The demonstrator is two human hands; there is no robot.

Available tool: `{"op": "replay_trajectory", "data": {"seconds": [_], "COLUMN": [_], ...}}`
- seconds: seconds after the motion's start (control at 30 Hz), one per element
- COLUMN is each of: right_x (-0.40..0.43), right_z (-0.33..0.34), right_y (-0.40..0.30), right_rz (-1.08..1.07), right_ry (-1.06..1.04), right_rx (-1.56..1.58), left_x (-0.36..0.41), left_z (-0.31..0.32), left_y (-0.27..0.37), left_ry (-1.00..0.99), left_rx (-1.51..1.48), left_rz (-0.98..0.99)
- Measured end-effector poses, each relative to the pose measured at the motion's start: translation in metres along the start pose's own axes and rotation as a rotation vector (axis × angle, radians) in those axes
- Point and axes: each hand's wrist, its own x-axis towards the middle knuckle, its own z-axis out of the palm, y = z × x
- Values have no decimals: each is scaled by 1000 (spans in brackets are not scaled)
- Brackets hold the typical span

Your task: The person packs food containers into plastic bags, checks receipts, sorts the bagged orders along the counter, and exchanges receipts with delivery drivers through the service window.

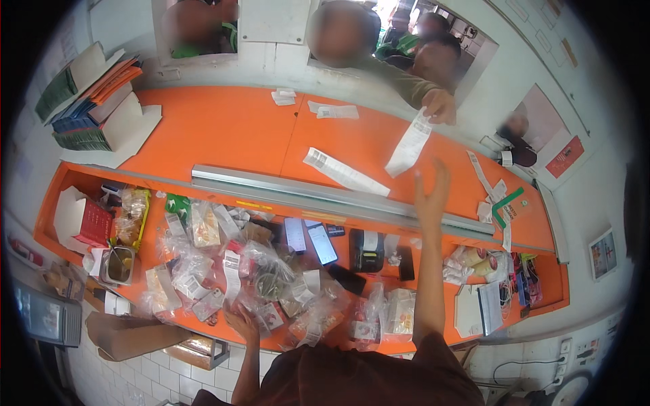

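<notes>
My right hand [431, 192] reaches over the orange counter [213, 127], thumb and fingers apart and holding nothing. Just beyond it hangs a long paper receipt [410, 142], gripped at its top by the hand [440, 106] of a person at the window. The receipt and my fingers look slightly apart. On the lower shelf, my left hand [242, 322] lies against clear plastic bags of packed food [271, 276]. A printed paper slip [232, 276] stands just above its fingers; whether they grip anything is hidden. Another receipt [348, 171] lies flat on the counter.
A metal rail [315, 195] edges the upper counter. Below it are phones [322, 244], a black receipt printer [366, 251] and a metal food container [118, 265]. Stacked folded cartons [96, 109] stand at left; a clipboard [489, 308] is at right. Several people wait outside the windows.
</notes>
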Motion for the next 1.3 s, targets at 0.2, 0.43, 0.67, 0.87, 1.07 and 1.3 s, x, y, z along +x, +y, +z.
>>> {"op": "replay_trajectory", "data": {"seconds": [0.2,0.43,0.67,0.87,1.07,1.3], "right_x": [-54,-65,-62,-61,-83,-60], "right_z": [-10,0,-15,2,44,-17], "right_y": [29,28,50,71,80,47], "right_rz": [40,40,-4,-35,-223,-258], "right_ry": [-106,-19,-63,-76,-163,-260], "right_rx": [-309,-326,-273,-263,-256,-337], "left_x": [4,4,-1,-22,-121,-382], "left_z": [5,-3,11,20,-66,-165], "left_y": [5,-5,4,20,23,10], "left_ry": [-35,-61,-7,212,334,34], "left_rx": [161,150,-27,13,-218,109], "left_rz": [40,5,118,243,139,-184]}}
